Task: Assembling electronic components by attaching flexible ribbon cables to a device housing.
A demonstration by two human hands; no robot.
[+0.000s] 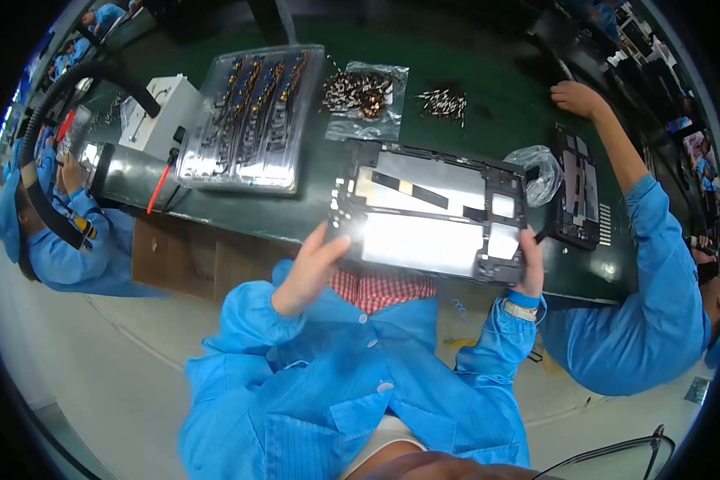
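Observation:
Between my two hands I hold an opened tablet (422, 246), a black frame with silver battery panels and dark flat cables, tilted over the table's near edge. My left hand (308, 268) grips its left end, thumb on top. At the opposite end my right hand (530, 264) is closed round the edge; its fingers underneath are hidden. Beyond the tablet lie a pile of small metal parts (358, 94) on a clear plastic bag (340, 129) and a smaller heap of similar pieces (442, 105).
On the green table (488, 76) a clear tray (284, 172) holds rows of small circuit parts. Left of it stand a white box (162, 112) and a black hose (36, 120). More tablet frames (578, 188) lie at right beside crumpled plastic (542, 174). A co-worker's arm (624, 152) reaches over there.

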